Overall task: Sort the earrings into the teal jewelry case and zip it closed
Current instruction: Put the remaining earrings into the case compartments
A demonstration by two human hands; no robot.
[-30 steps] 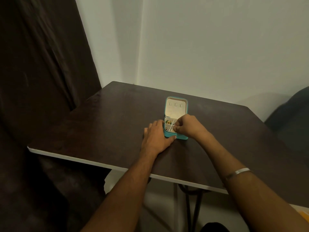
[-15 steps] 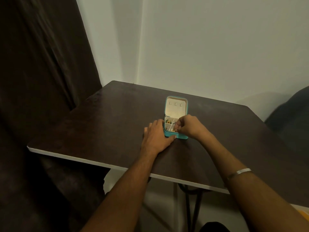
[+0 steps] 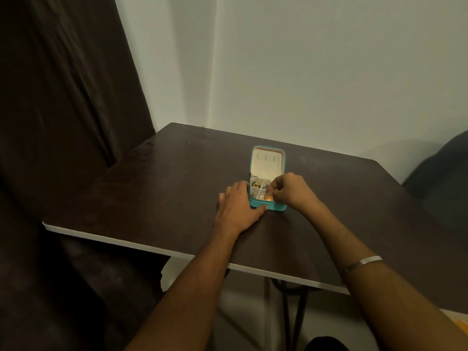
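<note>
The teal jewelry case (image 3: 268, 207) lies open on the dark table (image 3: 157, 188), its cream-lined lid (image 3: 267, 164) tilted back with three small hooks. Small earrings sit in its divided compartments, among them a green and gold pair (image 3: 255, 184) at the far left. My left hand (image 3: 236, 206) rests flat against the case's left side, thumb along its front wall. My right hand (image 3: 291, 190) hovers over the case's right half, fingertips pinched on a gold earring (image 3: 268, 197) at the near compartment. The right compartments are hidden under that hand.
The table's white front edge (image 3: 152, 250) runs close to me, with black metal legs (image 3: 291, 300) beneath. A dark curtain (image 3: 63, 97) hangs at the left, a dark chair back (image 3: 445, 178) stands at the right, and a pale wall (image 3: 304, 72) is behind.
My right hand has lifted and opened out a little over the case, so the gold earring at its fingertips now shows. My left hand has stayed in place.
</note>
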